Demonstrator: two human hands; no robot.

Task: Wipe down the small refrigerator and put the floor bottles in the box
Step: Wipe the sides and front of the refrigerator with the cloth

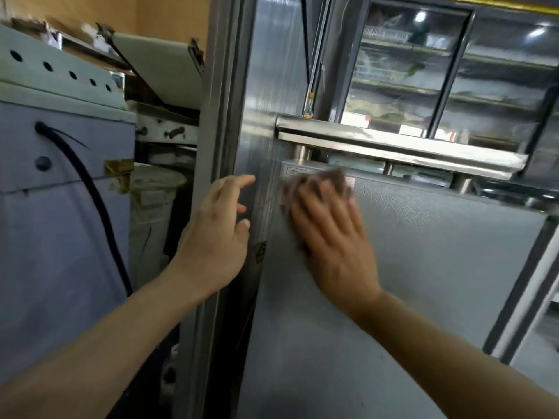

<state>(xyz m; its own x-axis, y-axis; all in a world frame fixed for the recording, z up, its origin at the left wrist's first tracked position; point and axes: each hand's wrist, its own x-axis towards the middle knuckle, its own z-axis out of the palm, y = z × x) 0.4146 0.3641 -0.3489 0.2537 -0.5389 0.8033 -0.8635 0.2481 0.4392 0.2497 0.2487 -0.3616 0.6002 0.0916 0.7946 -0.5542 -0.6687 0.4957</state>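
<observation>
Inspector: Head view, hands?

Me: My right hand (332,234) presses the cloth (314,182) flat against the small refrigerator (423,267), frame centre; left hand (217,234) relaxed, empty. Risk: cloth slipping, missing the upper corner. Bottles unseen.

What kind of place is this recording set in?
Likely a shop or commercial kitchen back area: a glass-door display cooler with stocked shelves, a stainless steel shelf, and the grey small refrigerator being wiped.

Refrigerator (408,267): your small grey unit, textured side panel, fills the lower right of the frame.
Cloth (314,182): brownish, blurred, flat against its upper left corner.
</observation>
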